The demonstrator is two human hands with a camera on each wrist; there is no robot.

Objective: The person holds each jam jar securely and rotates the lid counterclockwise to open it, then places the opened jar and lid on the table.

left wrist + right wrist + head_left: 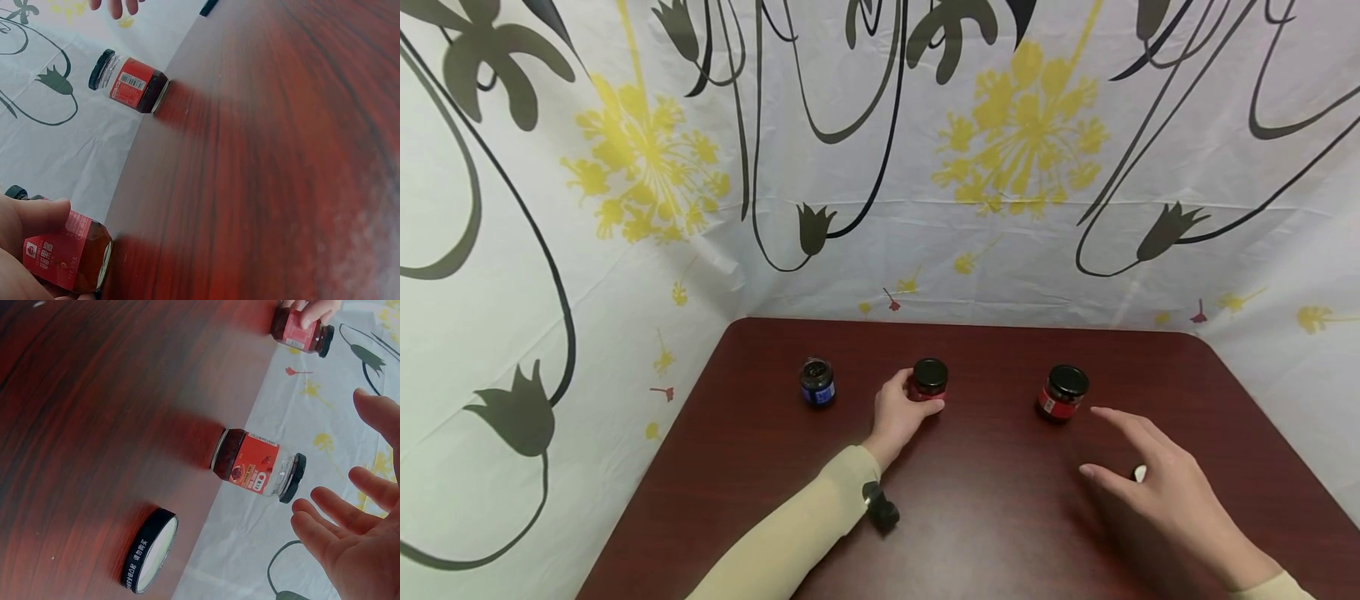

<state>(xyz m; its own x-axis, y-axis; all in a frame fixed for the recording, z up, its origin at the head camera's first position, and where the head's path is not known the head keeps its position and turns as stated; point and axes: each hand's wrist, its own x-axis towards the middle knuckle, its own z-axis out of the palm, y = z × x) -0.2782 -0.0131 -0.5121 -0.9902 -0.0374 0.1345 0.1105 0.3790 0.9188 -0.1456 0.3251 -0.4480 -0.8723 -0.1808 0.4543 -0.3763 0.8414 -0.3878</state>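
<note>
My left hand (898, 418) grips a glass jar (931, 379) with a black lid and a red label, standing upright on the table. In the left wrist view the thumb lies across the label of this jar (53, 253). My right hand (1176, 487) is held with fingers spread and nothing in it. Just beyond its fingertips, and apart from them, stands a second red-labelled jar (1063, 393), black-lidded and partly filled with something dark. A loose black lid (150, 550), pale inside, lies on the table by the right hand, which mostly hides it in the head view.
To the left of the held jar stands a small dark jar (817, 383) with a blue label; its top looks uncovered. All of this is on a dark reddish wooden table (985, 517). A white patterned cloth (865, 167) hangs behind the table's back edge.
</note>
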